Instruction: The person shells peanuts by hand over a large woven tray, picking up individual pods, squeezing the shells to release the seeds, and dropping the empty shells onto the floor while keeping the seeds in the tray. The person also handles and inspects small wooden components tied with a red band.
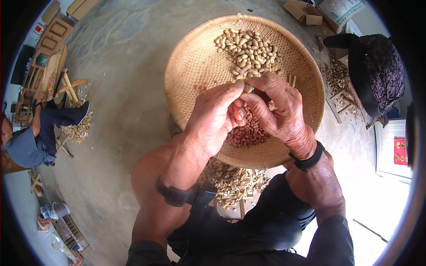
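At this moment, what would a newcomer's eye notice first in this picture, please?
The large round woven basket stands out first at upper middle, with unshelled peanuts toward its far side and reddish kernels nearer the person. Above it, the right hand pinches a peanut, with the left hand close against it. Lower in the picture, pale broken shells lie heaped past the basket's near edge.

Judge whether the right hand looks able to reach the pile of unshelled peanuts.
Probably yes: the right hand sits close to the unshelled peanuts with nothing visible between, though it pinches a peanut.
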{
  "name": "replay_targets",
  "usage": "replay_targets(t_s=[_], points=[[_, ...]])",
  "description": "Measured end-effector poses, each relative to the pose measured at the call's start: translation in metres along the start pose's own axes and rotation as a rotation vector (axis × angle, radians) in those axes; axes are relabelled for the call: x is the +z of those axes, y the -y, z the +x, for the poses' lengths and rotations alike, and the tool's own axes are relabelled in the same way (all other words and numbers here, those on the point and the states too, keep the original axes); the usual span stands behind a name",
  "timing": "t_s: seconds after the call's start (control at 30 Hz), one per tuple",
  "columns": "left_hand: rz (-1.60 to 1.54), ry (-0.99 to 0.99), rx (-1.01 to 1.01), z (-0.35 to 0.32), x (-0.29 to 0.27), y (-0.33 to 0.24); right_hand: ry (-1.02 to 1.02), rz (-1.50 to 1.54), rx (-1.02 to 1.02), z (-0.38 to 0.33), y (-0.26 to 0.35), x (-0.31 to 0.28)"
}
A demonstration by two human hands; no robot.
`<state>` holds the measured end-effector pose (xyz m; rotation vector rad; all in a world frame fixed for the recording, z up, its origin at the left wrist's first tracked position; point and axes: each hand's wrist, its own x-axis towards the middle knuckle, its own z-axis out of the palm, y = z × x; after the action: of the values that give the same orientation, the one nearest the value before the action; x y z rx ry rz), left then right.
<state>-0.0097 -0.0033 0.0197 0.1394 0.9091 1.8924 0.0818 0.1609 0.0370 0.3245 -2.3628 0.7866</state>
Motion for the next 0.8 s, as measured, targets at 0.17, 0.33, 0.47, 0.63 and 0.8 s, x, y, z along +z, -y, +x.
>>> replay_targets(t_s=[0.17,0.33,0.47,0.63,0.8], points=[[0.039,-0.063,0.022,-0.0002,-0.0010,0.0023,-0.011,-0.046,0.028,-0.0005,0.0049,0.0026],[0.088,-0.056,0.007,-0.0008,-0.0049,0.0015,0.026,-0.109,-0.061,0.0035,0.0063,0.0009],[0.124,-0.075,-0.019,-0.0021,-0.0009,-0.0005,0.051,-0.125,-0.050,0.0013,0.0063,0.0018],[0.169,-0.151,-0.024,-0.0022,0.0020,-0.0016,0.062,-0.128,-0.032,-0.0001,0.0063,0.0050],[0.229,-0.158,-0.022,-0.0018,0.0008,0.0004,0.088,-0.176,-0.031,-0.0017,0.0081,0.0052]])
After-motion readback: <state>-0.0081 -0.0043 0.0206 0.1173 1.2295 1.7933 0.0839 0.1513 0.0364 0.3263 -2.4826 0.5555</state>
